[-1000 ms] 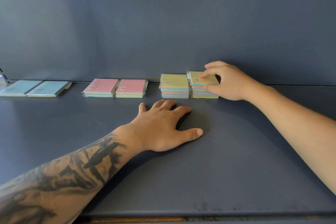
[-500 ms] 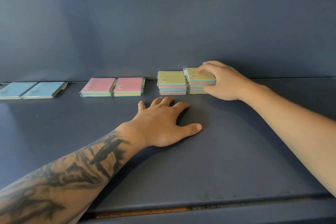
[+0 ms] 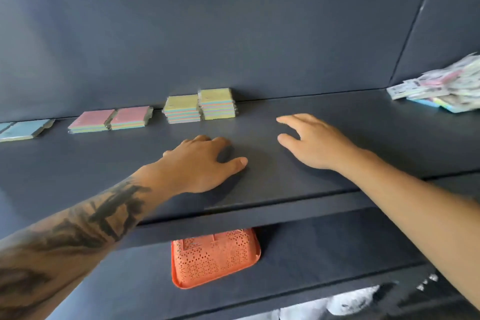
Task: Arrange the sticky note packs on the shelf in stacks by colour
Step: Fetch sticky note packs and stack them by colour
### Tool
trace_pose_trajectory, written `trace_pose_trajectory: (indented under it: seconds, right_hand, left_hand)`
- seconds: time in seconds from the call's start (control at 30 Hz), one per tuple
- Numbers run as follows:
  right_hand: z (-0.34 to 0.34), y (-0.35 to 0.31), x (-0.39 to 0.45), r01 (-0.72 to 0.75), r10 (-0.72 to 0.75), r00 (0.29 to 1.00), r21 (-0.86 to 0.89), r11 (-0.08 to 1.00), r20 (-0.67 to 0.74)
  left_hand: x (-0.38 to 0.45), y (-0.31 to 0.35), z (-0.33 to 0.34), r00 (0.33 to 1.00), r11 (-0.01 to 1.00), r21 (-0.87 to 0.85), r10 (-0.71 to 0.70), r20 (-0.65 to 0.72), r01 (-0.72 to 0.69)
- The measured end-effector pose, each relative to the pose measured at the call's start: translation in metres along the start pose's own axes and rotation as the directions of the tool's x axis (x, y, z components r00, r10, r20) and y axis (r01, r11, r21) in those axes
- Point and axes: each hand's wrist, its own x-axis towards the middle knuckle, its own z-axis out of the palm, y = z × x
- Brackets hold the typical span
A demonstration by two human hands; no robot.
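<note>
Two yellow-topped stacks of sticky note packs stand side by side at the back of the dark shelf (image 3: 298, 184): the left stack (image 3: 183, 108) and the slightly taller right stack (image 3: 217, 103). Left of them lie two pink-topped packs (image 3: 111, 120), and two blue packs (image 3: 24, 128) sit at the far left edge. My left hand (image 3: 201, 162) rests flat on the shelf in front of the yellow stacks, holding nothing. My right hand (image 3: 313, 141) hovers over the shelf to the right of the stacks, fingers spread and empty.
A loose pile of mixed sticky note packs (image 3: 444, 88) lies at the far right of the shelf. An orange perforated basket (image 3: 214, 256) sits on the lower shelf beneath my hands. A dark back panel closes the shelf behind the stacks.
My right hand has let go of the right yellow stack and drawn back to the right. The view has pulled back and tilted, showing the lower shelf and the pile at right.
</note>
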Motion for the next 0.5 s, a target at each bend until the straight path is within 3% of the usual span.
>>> trace_pose_trajectory:
  seconds: [0.1,0.3,0.5]
  right_hand:
    - [-0.010,0.055,-0.060,-0.022,0.025,0.999,-0.065,0.998,0.046]
    - [-0.038,0.170,-0.186,0.003,-0.006,0.999,-0.100,0.995,-0.032]
    - [-0.083,0.291,-0.268,-0.077,0.078,0.997,0.047,0.996,-0.016]
  left_hand:
    - [-0.022,0.068,0.029,1.000,0.998,0.059,0.005,-0.030,-0.003]
    - [-0.060,0.194,0.091,0.977,0.979,0.180,-0.052,-0.207,0.091]
    - [-0.081,0.338,0.122,0.976,0.970,0.193,0.173,-0.135,-0.146]
